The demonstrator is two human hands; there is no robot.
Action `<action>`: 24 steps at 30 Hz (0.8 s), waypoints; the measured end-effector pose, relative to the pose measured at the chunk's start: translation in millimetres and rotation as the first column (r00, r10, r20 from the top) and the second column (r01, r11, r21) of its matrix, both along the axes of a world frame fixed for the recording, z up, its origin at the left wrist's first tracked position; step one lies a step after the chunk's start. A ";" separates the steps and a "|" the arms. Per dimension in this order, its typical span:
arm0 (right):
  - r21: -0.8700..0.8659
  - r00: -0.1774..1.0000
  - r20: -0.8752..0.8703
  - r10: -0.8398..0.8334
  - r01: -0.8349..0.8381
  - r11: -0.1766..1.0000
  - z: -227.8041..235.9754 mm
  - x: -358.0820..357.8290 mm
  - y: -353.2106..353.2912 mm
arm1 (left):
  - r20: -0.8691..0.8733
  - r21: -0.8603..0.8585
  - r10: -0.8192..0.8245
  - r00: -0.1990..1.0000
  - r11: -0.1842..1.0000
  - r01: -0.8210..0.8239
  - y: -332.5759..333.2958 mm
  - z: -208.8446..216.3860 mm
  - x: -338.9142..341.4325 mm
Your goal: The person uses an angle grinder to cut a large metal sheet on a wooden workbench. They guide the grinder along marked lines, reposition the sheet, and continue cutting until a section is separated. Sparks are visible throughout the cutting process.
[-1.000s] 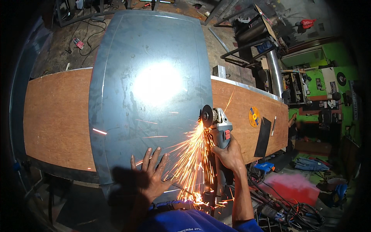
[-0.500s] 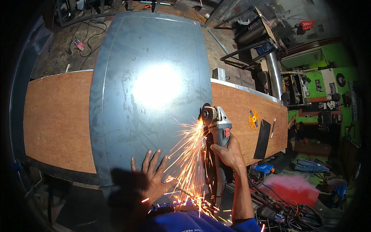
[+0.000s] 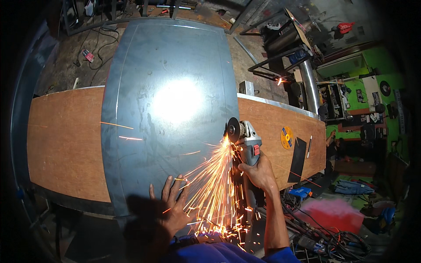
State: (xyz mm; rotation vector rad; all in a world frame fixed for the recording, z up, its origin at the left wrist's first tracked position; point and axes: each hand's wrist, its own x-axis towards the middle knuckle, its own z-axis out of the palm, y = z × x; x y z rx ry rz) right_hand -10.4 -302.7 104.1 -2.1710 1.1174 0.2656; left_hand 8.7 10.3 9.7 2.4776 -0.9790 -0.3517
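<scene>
A large grey metal sheet lies across a wooden board, with thin lines marked near its edges. In my right hand is an angle grinder, my fingers wrapped round its grey body. Its dark disc meets the sheet along the right edge, and a fan of orange sparks sprays toward my body. My left hand rests flat on the sheet's near part, fingers spread, with sparks passing beside and over it. The cut line below the disc is partly hidden by the sparks.
On the wooden board at right lie a yellow disc, a dark flat strip and a slim marker. Tangled cables and a blue tool are at lower right. Metal frames stand at the far right.
The sparks fan out wider, with stray streaks over the sheet's left side. The grinder stays at the right edge, nearly in place; the left hand remains flat on the sheet.
</scene>
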 end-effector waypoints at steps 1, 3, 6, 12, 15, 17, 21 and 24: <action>0.003 1.000 -0.008 -0.006 0.006 1.000 -0.4 0.9 -0.3 | -0.027 -0.004 -0.002 1.000 1.000 0.002 -0.1 1.6 0.7; 0.005 1.000 0.001 0.001 -0.001 1.000 -0.7 2.4 -1.2 | -0.056 -0.054 0.020 0.998 0.998 -0.023 -1.0 4.7 1.2; 0.025 1.000 0.001 -0.011 0.011 1.000 -1.4 6.2 -2.0 | -0.071 -0.087 0.043 0.997 0.995 -0.049 -2.1 6.6 0.4; 0.030 0.999 0.034 -0.008 0.007 1.000 0.9 11.2 -2.2 | -0.016 -0.115 0.031 0.999 0.993 -0.032 -0.5 -1.1 1.8; 0.021 1.000 0.015 0.005 -0.005 1.000 0.7 14.6 -3.9 | 0.014 -0.103 0.039 0.999 0.994 -0.038 -1.4 -1.2 0.5; 0.007 1.000 -0.009 0.010 -0.010 1.000 1.2 17.1 -4.9 | -0.025 -0.089 0.038 0.999 0.995 -0.040 -1.8 0.3 -0.3; 0.023 1.000 -0.025 -0.017 0.017 1.000 5.2 22.5 -4.6 | -0.026 -0.043 0.031 0.999 0.999 -0.032 -1.2 1.1 0.6; -0.008 1.000 0.011 0.004 -0.004 1.000 7.3 27.0 -2.9 | 0.009 -0.040 0.033 0.999 0.999 -0.033 -2.1 -0.4 0.0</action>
